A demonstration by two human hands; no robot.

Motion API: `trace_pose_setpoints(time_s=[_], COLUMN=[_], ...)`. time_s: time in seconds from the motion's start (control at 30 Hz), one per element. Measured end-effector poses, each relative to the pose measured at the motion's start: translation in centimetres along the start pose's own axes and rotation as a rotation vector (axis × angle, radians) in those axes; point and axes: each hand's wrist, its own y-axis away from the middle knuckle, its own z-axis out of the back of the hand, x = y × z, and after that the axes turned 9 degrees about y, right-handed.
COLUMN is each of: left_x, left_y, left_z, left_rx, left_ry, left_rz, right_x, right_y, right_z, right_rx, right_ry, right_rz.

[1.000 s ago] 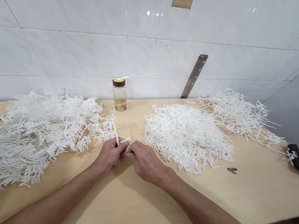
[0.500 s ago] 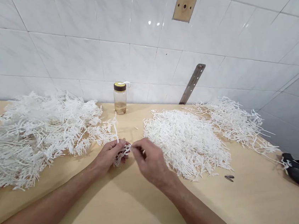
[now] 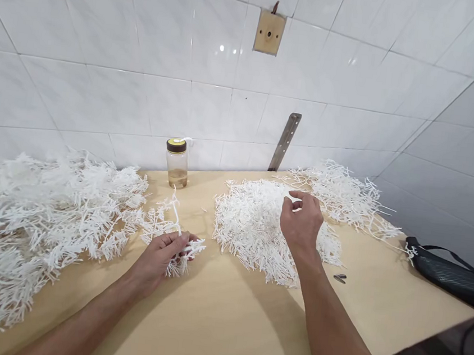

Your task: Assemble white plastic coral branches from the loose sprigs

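My left hand is closed around a white branched plastic sprig. Its fine twigs stick out past the thumb and hang below the fingers, and one long stem rises above the hand. Over the middle pile of short white plastic pieces is my right hand, apart from the left. Its thumb and index finger curl toward each other with their tips close together; anything between them is too small to make out.
A large heap of white branched sprigs covers the table's left side. Longer bare white stems lie at the back right. A bottle, a metal strip, a small clipper-like tool and a black bag are around.
My right hand has left the sprig and moved right, over the middle pile. My left hand still holds the sprig. The view has shifted slightly to the right.
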Motion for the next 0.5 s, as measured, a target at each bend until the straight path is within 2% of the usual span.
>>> trace_pose_setpoints(time_s=[0.1,0.2,0.27,0.37,0.43,0.5], left_x=[0.2,0.3,0.3,0.4,0.4,0.4], left_y=[-0.1,0.0,0.1,0.1,0.1,0.1], left_z=[0.2,0.2,0.0,-0.1,0.0,0.1], left_rx=[0.055,0.069,0.06,0.062,0.056,0.05], left_ry=[-0.027,-0.021,-0.01,0.031,0.048,0.064], left_rz=[-0.034,-0.055,-0.037,-0.004,0.008,0.019], right_x=[1.0,2.9,4.5,6.7,7.9,8.7], right_y=[0.7,2.7,4.5,7.1,8.2,8.8], right_z=[-0.2,-1.0,-1.4,-1.5,-1.2,-0.7], right_rx=[0.056,0.202,0.359,0.676,0.892,1.05], right_ry=[-0.084,-0.222,-0.323,-0.444,-0.514,-0.568], right_rz=[-0.024,-0.032,-0.047,-0.029,-0.022,-0.045])
